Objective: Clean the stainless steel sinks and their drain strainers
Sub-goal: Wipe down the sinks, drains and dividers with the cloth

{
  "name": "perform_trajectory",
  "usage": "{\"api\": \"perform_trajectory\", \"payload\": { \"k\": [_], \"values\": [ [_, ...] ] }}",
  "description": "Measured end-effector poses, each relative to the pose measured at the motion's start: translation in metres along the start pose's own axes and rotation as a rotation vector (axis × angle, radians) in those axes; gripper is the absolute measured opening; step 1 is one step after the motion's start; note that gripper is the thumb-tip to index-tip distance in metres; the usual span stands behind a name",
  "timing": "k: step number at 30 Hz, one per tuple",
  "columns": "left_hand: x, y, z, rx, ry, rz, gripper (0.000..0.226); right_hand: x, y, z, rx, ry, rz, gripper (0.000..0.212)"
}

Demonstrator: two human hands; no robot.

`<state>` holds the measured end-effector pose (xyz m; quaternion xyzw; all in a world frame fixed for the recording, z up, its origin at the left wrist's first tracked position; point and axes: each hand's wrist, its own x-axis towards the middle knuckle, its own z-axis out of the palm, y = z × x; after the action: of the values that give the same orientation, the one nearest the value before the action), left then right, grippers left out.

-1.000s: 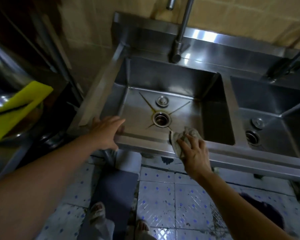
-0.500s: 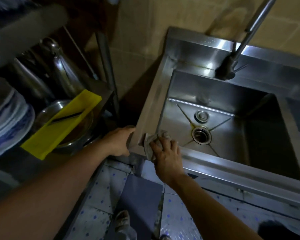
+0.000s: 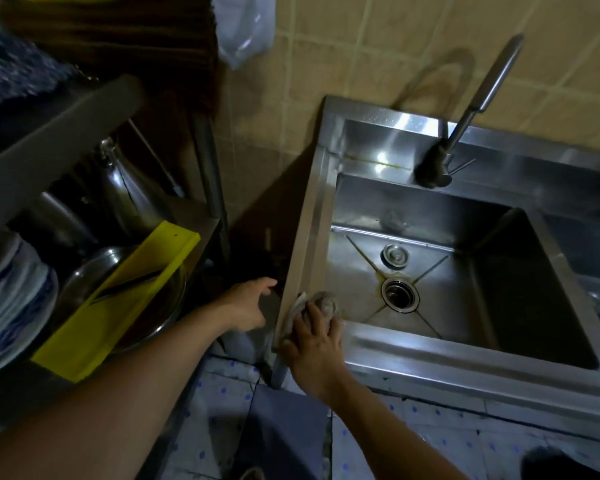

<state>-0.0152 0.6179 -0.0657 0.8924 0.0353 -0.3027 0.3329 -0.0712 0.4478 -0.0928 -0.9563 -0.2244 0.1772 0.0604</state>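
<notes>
- Two hands work at the sink's (image 3: pixel 440 344) front-left corner.
- Left of the sink, a yellow board (image 3: pixel 118 303) lies across a metal bowl (image 3: pixel 94 275).
- Left hand (image 3: pixel 248 304), fingers loosely spread and holding nothing, reaches just outside the sink's left wall.
- Right hand (image 3: pixel 314 344) presses a bunched grey rag (image 3: pixel 323 303) onto the sink's corner rim, fingers curled over it.
- Drain strainer (image 3: pixel 400 294) sits in the sink's floor, a stopper (image 3: pixel 394 255) just behind it.

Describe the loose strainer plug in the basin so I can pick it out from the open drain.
Start at the faucet over the left sink. On the sink floor below it sit two round metal fittings. The strainer plug is the one nearer the back wall: smaller, a raised cap with a centre knob, while the drain in front of it is an open dark hole.
</notes>
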Motion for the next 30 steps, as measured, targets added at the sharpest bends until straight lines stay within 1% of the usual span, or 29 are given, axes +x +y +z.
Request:
{"api": "perform_trajectory", "payload": {
  "k": [1,3,7,8,11,14,17,23,25,30],
  "values": [
    [0.005,0.001,-0.003,-0.017,0.013,-0.012,0.085,0.004,0.002,-0.002,-0.029,-0.016,-0.028,0.057],
    [0.015,0.003,-0.010,-0.043,0.035,-0.035,0.085,0.016,0.003,-0.006,-0.006,-0.031,-0.008,0.057],
    [0.038,0.006,-0.025,-0.087,0.091,-0.076,0.085,0.054,0.004,-0.012,0.254,0.051,0.154,0.067],
    [0.043,0.007,-0.027,-0.095,0.106,-0.084,0.084,0.063,0.006,-0.015,0.281,0.080,0.171,0.066],
    [0.060,0.009,-0.035,-0.107,0.144,-0.096,0.082,0.095,0.023,-0.024,0.256,0.144,0.126,0.064],
    [0.082,0.016,-0.043,-0.124,0.174,-0.119,0.080,0.135,0.051,-0.032,0.288,0.130,0.116,0.062],
    [0.102,0.027,-0.052,-0.152,0.161,-0.138,0.082,0.171,0.076,-0.039,0.147,0.107,0.078,0.061],
    [0.153,0.055,-0.061,-0.197,0.171,-0.171,0.092,0.241,0.119,-0.063,0.093,0.230,0.057,0.059],
    [0.171,0.063,-0.063,-0.215,0.186,-0.179,0.093,0.265,0.132,-0.071,0.117,0.251,0.069,0.058],
    [0.206,0.080,-0.069,-0.197,0.274,-0.178,0.080,0.315,0.159,-0.090,0.113,0.271,0.089,0.059]
  ]
}}
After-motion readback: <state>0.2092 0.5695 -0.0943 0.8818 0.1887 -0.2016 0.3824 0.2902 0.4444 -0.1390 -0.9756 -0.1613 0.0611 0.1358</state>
